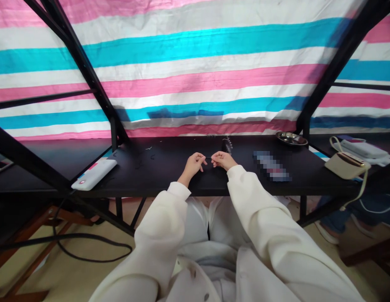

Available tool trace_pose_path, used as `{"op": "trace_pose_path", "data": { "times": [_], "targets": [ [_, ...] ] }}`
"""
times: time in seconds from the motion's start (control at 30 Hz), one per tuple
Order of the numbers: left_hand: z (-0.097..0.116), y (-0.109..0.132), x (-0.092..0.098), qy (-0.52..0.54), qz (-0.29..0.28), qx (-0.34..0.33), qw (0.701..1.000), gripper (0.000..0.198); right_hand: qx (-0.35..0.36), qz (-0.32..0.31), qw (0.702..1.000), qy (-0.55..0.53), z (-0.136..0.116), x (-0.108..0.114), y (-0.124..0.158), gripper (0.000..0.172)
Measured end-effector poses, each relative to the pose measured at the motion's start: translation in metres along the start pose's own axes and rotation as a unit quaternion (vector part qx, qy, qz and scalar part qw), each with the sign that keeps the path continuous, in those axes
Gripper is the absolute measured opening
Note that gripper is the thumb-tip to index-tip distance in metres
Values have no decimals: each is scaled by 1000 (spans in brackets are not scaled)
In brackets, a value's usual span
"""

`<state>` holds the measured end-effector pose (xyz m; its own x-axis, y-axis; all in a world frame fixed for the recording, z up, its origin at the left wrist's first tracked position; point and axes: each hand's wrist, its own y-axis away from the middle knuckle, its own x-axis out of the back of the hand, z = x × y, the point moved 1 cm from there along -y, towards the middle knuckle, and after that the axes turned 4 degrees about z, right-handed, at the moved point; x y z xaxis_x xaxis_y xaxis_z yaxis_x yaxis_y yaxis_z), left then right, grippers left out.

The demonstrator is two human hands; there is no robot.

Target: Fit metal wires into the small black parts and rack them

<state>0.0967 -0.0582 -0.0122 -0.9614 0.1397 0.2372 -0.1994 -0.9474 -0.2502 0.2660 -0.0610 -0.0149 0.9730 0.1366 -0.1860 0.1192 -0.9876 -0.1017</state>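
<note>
Above the black tabletop (170,176), my left hand (195,164) and my right hand (222,160) face each other, a short gap apart. Their fingertips pinch what looks like a thin dark strand (208,158) stretched between them. It is too small to tell its exact kind. Just behind my right hand lies a small dark object beside a curl of clear, bead-like pieces (229,144), partly hidden by the fingers. White and dark thread-like scraps (149,148) are scattered on the table to the left.
A long white box-like device (96,174) sits at the left. To the right are a blurred-out flat object (271,166), a shiny metal dish (292,138) and a cream bag (346,164). Black frame bars (335,63) slant up both sides before a striped sheet (207,79). A person's legs (331,214) show at right.
</note>
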Motion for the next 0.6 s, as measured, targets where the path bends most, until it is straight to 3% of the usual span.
{"op": "trace_pose_path", "data": {
  "times": [0.3,0.47,0.6],
  "targets": [
    [-2,1,0,-79,26,-15,996,25,4,-13,1000,8,4,1,-2,37],
    [5,7,0,-162,53,-66,983,38,2,-14,1000,11,3,1,-1,39],
    [7,8,1,-187,48,-68,979,43,3,-14,1000,11,1,0,0,38]
  ]
}}
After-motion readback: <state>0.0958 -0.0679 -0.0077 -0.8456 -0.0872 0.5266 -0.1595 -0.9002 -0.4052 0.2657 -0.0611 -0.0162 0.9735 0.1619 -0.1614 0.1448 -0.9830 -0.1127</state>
